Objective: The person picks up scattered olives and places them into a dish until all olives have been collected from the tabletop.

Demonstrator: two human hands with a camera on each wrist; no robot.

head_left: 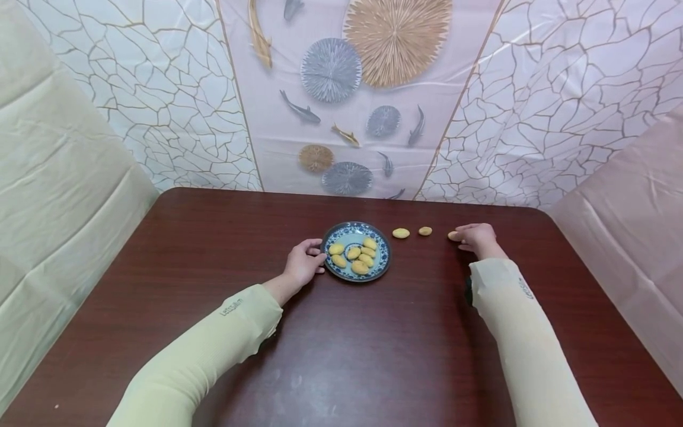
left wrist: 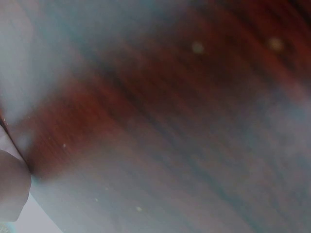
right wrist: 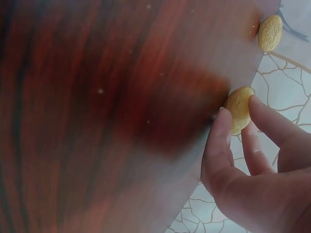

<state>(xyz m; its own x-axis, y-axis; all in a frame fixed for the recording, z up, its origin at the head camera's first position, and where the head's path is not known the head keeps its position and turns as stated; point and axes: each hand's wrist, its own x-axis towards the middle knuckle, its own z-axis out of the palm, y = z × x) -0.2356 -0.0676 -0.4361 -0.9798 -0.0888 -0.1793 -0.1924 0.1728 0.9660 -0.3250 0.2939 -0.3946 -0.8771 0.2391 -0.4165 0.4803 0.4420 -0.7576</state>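
A round blue-and-white patterned plate (head_left: 383,270) with a dark rim holds several small yellow oval fruits (head_left: 360,267). At its left edge is my left hand (head_left: 303,264), fingers bent and gripping the rim. A blurred part of that hand (left wrist: 13,187) shows at the left side of the left wrist view. Farther right, my right hand (head_left: 478,239) pinches one wrinkled yellow fruit (right wrist: 239,109) between thumb and fingers, low at the tabletop. Two more yellow fruits, one nearer the plate (head_left: 401,233) and one nearer the right hand (head_left: 425,230), lie in a row between them.
The dark reddish-brown table (head_left: 341,344) has a glossy top. Its back edge meets a patterned cloth wall (head_left: 331,142), and pale cloth hangs at both sides.
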